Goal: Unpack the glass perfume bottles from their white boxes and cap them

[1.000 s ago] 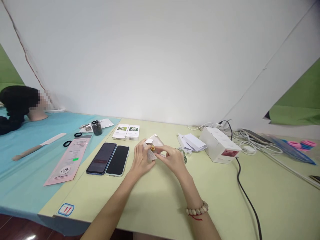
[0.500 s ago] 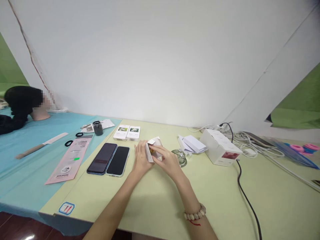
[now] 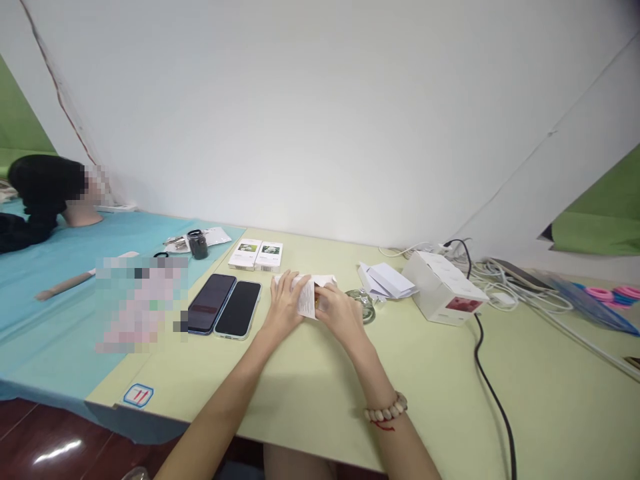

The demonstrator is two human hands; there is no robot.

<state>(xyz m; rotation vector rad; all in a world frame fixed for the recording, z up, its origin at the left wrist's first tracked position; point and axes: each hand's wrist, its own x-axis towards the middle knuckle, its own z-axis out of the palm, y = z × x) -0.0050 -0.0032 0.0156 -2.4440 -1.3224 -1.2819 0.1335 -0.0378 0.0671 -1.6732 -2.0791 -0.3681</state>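
A small white printed cardboard box (image 3: 306, 300) lies on its side on the yellow-green table, its open end facing right. My left hand (image 3: 285, 303) is wrapped over the box from the left. My right hand (image 3: 340, 310) has its fingers closed at the box's open end, beside the raised flap. A small gold-coloured spot shows at the opening, mostly hidden by my right fingers. Just right of that hand sits a coil of clear, greenish packaging (image 3: 365, 310), partly covered. Folded white paper (image 3: 385, 280) lies behind it.
Two phones (image 3: 237, 310) lie left of my hands. Two small picture boxes (image 3: 270, 257) are behind them. A larger white box (image 3: 443, 290) and tangled cables (image 3: 505, 293) stand on the right. A jar (image 3: 197, 245), a knife-like tool (image 3: 65, 285) and a dark-haired mannequin head (image 3: 47, 187) are on the blue cloth.
The small box has turned from a tilted position, with its opening towards me, to lying sideways with its opening to the right. My left hand now covers its top, and my right fingers reach in from the right.
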